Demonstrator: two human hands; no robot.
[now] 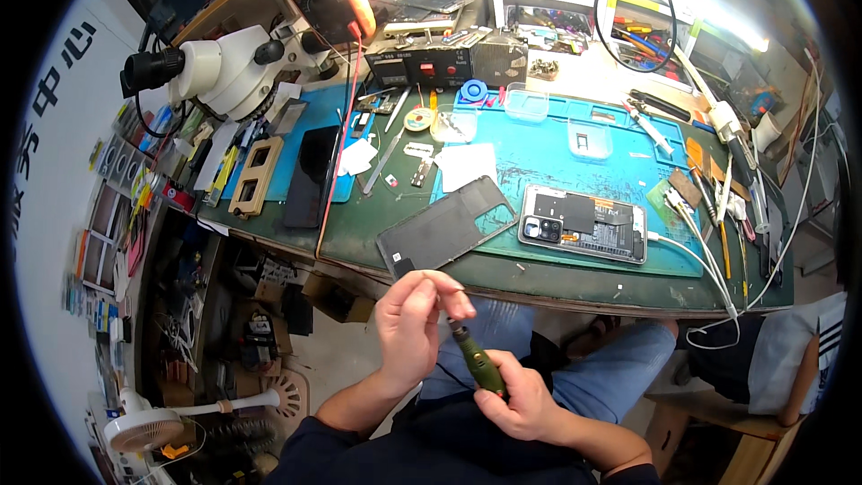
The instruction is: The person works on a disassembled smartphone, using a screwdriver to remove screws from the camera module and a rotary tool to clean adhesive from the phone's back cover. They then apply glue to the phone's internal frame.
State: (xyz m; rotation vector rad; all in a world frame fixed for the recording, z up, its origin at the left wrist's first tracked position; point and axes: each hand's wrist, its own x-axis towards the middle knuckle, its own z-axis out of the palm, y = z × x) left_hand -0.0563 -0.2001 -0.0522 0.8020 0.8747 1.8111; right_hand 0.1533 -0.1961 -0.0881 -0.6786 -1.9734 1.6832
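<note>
My right hand (525,402) is wrapped round a green handheld rotary tool (479,361), its tip pointing up and away from me. Close to that tip, my left hand (409,328) is closed in a pinch; whatever its fingers hold is too small to make out. Both hands are above my lap, in front of the bench edge. Beyond them lies an opened phone (588,226), inner parts showing, a white cable (678,247) at its right end. A dark phone back cover (440,232) with a camera cutout rests to its left, tilted across the mat edge.
A blue work mat (539,166) carries small clear trays (588,139). At the left stand a microscope (224,72) and a dark phone (314,175). A power supply box (431,65) sits behind. Tools and cables crowd the right; another person's arm (808,368) shows at lower right.
</note>
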